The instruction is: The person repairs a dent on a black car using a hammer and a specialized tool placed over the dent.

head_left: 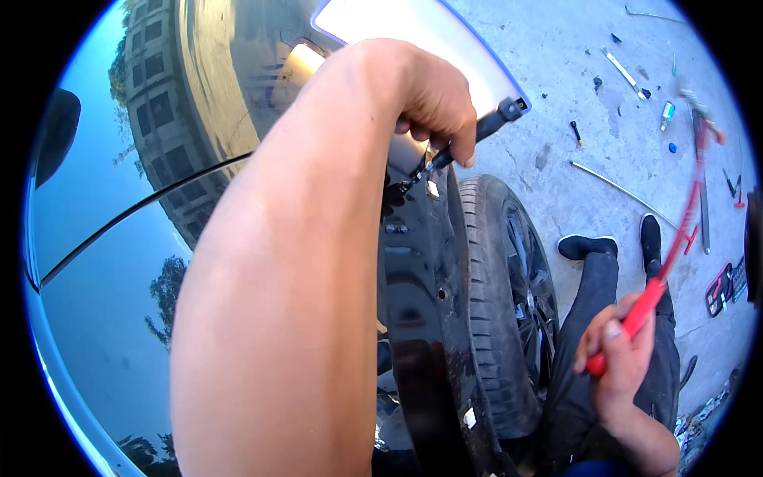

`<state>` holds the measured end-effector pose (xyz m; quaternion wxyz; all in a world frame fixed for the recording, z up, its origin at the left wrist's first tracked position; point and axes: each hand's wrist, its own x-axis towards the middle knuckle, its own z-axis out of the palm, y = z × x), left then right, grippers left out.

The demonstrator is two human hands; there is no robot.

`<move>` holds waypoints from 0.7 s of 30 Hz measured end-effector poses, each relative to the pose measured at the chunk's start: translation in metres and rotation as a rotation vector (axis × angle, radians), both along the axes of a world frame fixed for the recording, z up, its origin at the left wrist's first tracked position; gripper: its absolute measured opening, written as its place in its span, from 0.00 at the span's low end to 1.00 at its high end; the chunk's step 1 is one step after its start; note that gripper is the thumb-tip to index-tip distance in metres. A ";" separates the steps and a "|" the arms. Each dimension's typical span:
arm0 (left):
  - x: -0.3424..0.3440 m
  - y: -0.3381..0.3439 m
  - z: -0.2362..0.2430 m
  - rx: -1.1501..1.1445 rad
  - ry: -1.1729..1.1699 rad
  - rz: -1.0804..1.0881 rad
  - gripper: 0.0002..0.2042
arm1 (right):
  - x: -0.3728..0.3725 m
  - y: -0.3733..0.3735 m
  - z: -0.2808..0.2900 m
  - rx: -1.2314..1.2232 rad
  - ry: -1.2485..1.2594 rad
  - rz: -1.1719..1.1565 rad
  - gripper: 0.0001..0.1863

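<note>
My left hand (441, 119) grips a black rod-like tool (497, 121), which slants down to the edge of the black car body (409, 270), above the tire (497, 342). My left forearm hides much of the panel. My right hand (616, 358) is closed on the red handle of a long tool (652, 298), held upright to the right; its upper end is blurred, probably by motion. A bright white board with a blue edge (421, 44) sits over the panel behind my left hand.
The glossy car panel (103, 262) fills the left, reflecting a building. On the concrete floor (556, 95) lie scattered tools, rods (612, 187), a small bottle (668, 115) and a tool case (719, 288). My legs and feet (588, 246) are beside the wheel.
</note>
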<state>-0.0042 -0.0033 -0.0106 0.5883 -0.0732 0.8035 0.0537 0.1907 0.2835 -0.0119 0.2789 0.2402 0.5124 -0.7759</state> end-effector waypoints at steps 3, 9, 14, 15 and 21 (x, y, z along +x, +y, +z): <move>-0.002 0.001 0.003 0.009 0.022 -0.003 0.11 | 0.001 0.016 -0.005 0.090 -0.068 0.426 0.12; 0.000 0.000 0.001 0.004 0.032 -0.023 0.11 | -0.005 0.001 -0.004 0.078 -0.002 0.063 0.13; 0.001 0.002 0.003 -0.016 0.057 -0.020 0.11 | -0.009 0.010 -0.003 0.126 -0.026 0.407 0.13; -0.001 0.002 0.004 -0.017 0.064 -0.022 0.11 | -0.014 0.011 -0.004 0.095 0.011 0.307 0.12; -0.001 0.003 -0.003 0.003 0.046 -0.029 0.10 | 0.006 0.011 -0.008 0.096 -0.040 0.352 0.13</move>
